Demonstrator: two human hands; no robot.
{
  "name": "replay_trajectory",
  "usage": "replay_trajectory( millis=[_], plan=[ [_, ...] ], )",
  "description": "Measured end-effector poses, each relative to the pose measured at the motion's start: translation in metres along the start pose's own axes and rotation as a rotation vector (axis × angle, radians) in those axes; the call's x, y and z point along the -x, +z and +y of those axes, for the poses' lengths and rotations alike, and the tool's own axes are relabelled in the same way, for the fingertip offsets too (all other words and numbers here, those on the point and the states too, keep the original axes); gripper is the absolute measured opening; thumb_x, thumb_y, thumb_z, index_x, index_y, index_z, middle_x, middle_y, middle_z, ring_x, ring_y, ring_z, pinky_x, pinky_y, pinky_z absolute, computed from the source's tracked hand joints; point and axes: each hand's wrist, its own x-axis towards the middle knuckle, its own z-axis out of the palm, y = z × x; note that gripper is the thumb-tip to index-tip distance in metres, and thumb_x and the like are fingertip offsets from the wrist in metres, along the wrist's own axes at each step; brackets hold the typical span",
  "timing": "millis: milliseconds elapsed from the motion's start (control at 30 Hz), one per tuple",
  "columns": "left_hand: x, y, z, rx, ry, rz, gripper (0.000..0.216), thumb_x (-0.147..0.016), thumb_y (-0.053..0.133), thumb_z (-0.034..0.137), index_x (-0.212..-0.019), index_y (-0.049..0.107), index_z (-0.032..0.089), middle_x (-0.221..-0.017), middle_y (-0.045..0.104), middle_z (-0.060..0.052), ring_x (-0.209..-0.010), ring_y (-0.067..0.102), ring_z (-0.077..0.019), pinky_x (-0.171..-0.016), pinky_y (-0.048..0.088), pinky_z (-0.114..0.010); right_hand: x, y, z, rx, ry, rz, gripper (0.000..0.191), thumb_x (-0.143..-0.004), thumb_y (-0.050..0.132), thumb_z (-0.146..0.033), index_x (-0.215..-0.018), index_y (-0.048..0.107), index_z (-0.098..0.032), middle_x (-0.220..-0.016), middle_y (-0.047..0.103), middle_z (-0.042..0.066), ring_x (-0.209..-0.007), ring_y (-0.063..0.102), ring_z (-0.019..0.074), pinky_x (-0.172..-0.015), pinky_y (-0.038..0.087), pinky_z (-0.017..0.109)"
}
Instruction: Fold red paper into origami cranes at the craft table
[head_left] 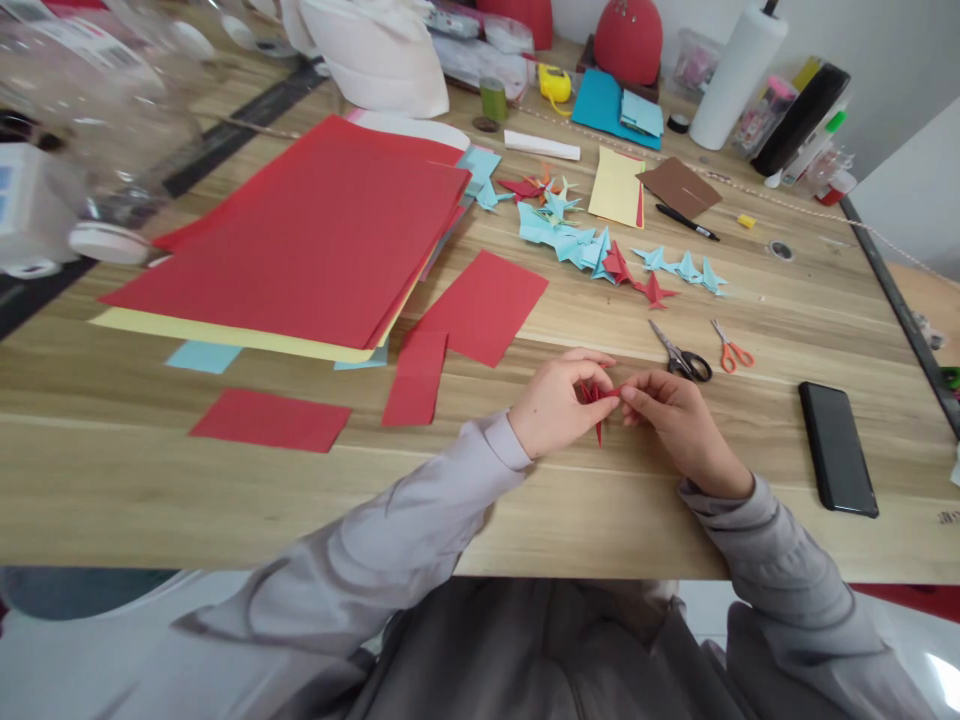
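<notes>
Both hands meet over the near middle of the wooden table [112, 460]. My left hand [555, 405] is closed, pinching a small folded red paper piece [598, 400]. My right hand [675, 415] pinches the same piece from the right. A thin red point of the paper hangs down between the two hands. Black-handled scissors [682, 355] and smaller orange-handled scissors [731, 348] lie just beyond my right hand.
A stack of red and yellow sheets [315, 240] lies at the left, with cut red pieces [480, 305] nearer. Several folded blue and red paper cranes [592, 245] sit further back. A black phone [836, 445] lies at the right. Clutter lines the far edge.
</notes>
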Motion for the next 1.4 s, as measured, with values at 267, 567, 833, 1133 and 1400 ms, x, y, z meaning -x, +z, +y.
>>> replay_trajectory(
  millis=[267,567,833,1133,1400],
  plan=[
    [-0.0015,0.0003,-0.0032,0.038,-0.016,0.032,0.005,-0.07,0.071,0.013,-0.068,0.067,0.015,-0.111,0.068,-0.013,-0.101,0.067,-0.023,-0.081,0.055,-0.037,0.0007,-0.0022,-0.0051,-0.126,0.071,0.074,0.037,-0.06,0.084,-0.046,-0.075,0.067,-0.017,-0.061,0.064,-0.002,-0.054,0.055,0.0084,-0.055,0.043,0.022],
    [-0.0018,0.0005,-0.0004,0.013,-0.044,0.027,0.005,-0.07,0.071,0.014,-0.067,0.067,0.015,-0.111,0.068,-0.013,-0.101,0.067,-0.0238,-0.08,0.055,-0.036,0.0015,0.0003,-0.004,0.016,0.008,0.011,0.04,-0.066,0.078,-0.054,-0.075,0.068,-0.017,-0.06,0.064,-0.001,-0.054,0.056,0.01,-0.055,0.045,0.024],
    [-0.0016,0.001,-0.0002,0.011,-0.047,0.011,0.005,-0.069,0.071,0.011,-0.067,0.067,0.014,-0.112,0.067,-0.014,-0.099,0.067,-0.0229,-0.085,0.055,-0.039,0.0017,0.0011,-0.0038,0.089,-0.023,0.018,0.036,-0.067,0.077,-0.051,-0.072,0.066,-0.017,-0.058,0.063,-0.001,-0.053,0.055,0.0103,-0.055,0.046,0.026],
    [0.0001,0.0005,-0.0007,0.038,-0.025,-0.012,0.003,-0.07,0.072,0.013,-0.07,0.069,0.014,-0.114,0.067,-0.013,-0.093,0.068,-0.0207,-0.079,0.056,-0.036,0.004,0.0023,-0.0096,-0.008,0.031,0.023,0.032,-0.063,0.081,-0.044,-0.068,0.065,-0.017,-0.053,0.061,-0.003,-0.048,0.051,0.0083,-0.051,0.041,0.024],
    [-0.0003,0.0004,-0.0005,0.045,-0.032,-0.001,0.003,-0.07,0.071,0.015,-0.07,0.068,0.014,-0.113,0.067,-0.013,-0.081,0.068,-0.0169,-0.063,0.054,-0.028,0.0043,0.0025,-0.0092,-0.072,0.037,0.076,0.03,-0.06,0.082,-0.042,-0.066,0.066,-0.017,-0.053,0.063,-0.002,-0.047,0.052,0.0089,-0.049,0.04,0.024]
  ],
)
